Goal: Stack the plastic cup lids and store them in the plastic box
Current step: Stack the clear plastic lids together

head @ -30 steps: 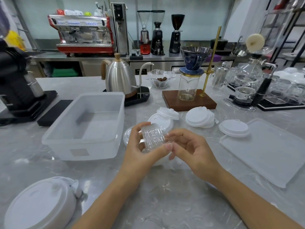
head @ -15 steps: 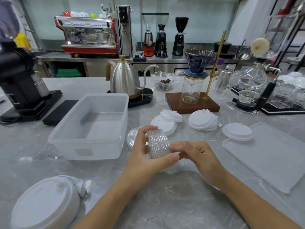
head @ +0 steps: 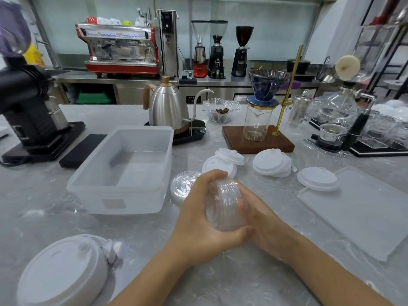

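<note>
Both hands hold a stack of clear plastic lids (head: 225,206) on its side above the marble counter. My left hand (head: 198,219) wraps it from the left and below, my right hand (head: 262,219) presses on its right end. The translucent plastic box (head: 92,186) stands open with nothing in it, just left of the hands. One clear lid (head: 183,186) lies flat between the box and my left hand. White lids lie behind: a pair (head: 223,162), a stack (head: 272,163), and one (head: 316,178) at the corner of the box's flat cover (head: 364,215).
A large white lid stack (head: 64,272) sits at the near left edge. Behind the box are a steel kettle (head: 167,109) on its base, a black grinder (head: 28,102) and a pour-over stand on a wooden board (head: 258,142). Glassware crowds the far right.
My right hand has closed in against the end of the clear stack. The stack now lies lower and more level between both palms.
</note>
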Demonstrator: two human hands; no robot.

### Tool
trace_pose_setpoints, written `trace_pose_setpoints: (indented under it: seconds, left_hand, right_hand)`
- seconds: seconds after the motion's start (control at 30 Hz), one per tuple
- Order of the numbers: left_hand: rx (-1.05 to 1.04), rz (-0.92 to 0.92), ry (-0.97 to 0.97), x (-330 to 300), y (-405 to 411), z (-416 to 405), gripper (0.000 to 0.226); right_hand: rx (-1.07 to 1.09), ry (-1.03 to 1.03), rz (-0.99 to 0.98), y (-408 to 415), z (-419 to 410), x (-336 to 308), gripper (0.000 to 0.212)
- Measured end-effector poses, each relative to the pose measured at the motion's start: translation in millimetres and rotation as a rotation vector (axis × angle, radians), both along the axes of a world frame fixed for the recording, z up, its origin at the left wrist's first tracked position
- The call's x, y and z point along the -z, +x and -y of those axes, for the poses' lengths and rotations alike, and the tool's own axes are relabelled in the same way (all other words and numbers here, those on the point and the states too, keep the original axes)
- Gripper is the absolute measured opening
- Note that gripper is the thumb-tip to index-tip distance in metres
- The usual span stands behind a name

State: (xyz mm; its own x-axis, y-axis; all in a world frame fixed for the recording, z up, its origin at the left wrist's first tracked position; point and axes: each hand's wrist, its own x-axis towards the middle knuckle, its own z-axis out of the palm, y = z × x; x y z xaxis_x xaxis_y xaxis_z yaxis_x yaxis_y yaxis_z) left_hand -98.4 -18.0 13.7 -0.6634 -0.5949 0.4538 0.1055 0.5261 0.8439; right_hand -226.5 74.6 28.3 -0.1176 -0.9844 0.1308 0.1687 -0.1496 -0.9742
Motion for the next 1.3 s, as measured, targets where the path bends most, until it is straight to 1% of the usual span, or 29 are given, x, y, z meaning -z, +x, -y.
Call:
trace_pose_setpoints:
  seconds: [0.1,0.23,0.27,0.4,0.53,0.63,0.7,0.77,0.83,0.9,0.93,1.0,1.07,1.13,1.2,1.3]
  left_hand:
    - [0.047,0.047,-0.026,2.9,-1.8,-0.7,0.093]
    - [0.054,0.027,-0.107,2.2,-4.7,-3.5,0.092]
    - [0.058,0.025,-0.129,1.2,-5.6,-4.4,0.091]
    - [0.092,0.049,-0.137,0.7,-8.9,-5.8,0.091]
    - [0.123,0.054,-0.100,3.3,-9.2,-5.5,0.095]
    - [0.125,0.097,-0.125,2.6,-6.2,-1.1,0.107]
    - [0.148,0.113,-0.027,-1.0,-2.4,2.7,0.108]
    - [0.093,0.091,0.005,-1.7,-1.1,8.4,0.095]
    - [-0.030,0.047,-0.060,0.5,-1.6,15.1,0.073]
    - [-0.179,0.056,-0.159,4.1,-3.3,24.2,0.056]
    - [-0.233,0.088,-0.224,6.3,-4.0,29.4,0.052]
    - [-0.266,0.203,-0.324,10.8,-6.1,38.7,0.056]
    - [-0.235,0.356,-0.340,14.1,-9.2,45.5,0.065]
    - [-0.219,0.483,-0.342,14.8,-12.2,50.7,0.074]
    - [-0.223,0.546,-0.364,15.1,-13.6,57.2,0.078]
    - [-0.251,0.546,-0.429,11.4,-15.3,66.7,0.080]
  right_hand:
    - [-0.070,0.014,0.090,1.0,-0.3,-3.0,0.086]
    - [-0.128,0.035,0.201,1.8,0.1,-1.0,0.088]
    - [-0.134,0.038,0.230,1.4,0.0,-0.8,0.086]
    - [-0.106,0.022,0.235,0.3,0.0,-2.5,0.063]
    - [-0.074,0.024,0.230,1.3,0.1,-2.5,0.053]
    - [-0.066,0.027,0.200,-2.7,0.3,-0.2,0.058]
    - [-0.080,0.007,0.224,-7.5,-0.2,-1.5,0.062]
    - [0.016,-0.008,0.246,-16.0,-1.1,-3.6,0.060]
    - [0.158,-0.006,0.242,-25.9,-2.7,-5.4,0.065]
    - [0.243,-0.003,0.253,-34.9,-3.3,-5.7,0.072]
    - [0.271,0.003,0.257,-37.3,-3.4,-6.2,0.072]
    - [0.300,0.019,0.263,-39.7,-3.5,-7.3,0.072]
    - [0.318,0.039,0.273,-39.9,-3.2,-8.0,0.081]
    - [0.327,0.053,0.274,-40.4,-4.2,-8.7,0.082]
    - [0.335,0.056,0.281,-41.4,-4.5,-8.2,0.081]
    - [0.342,0.042,0.278,-41.8,-4.5,-6.5,0.073]
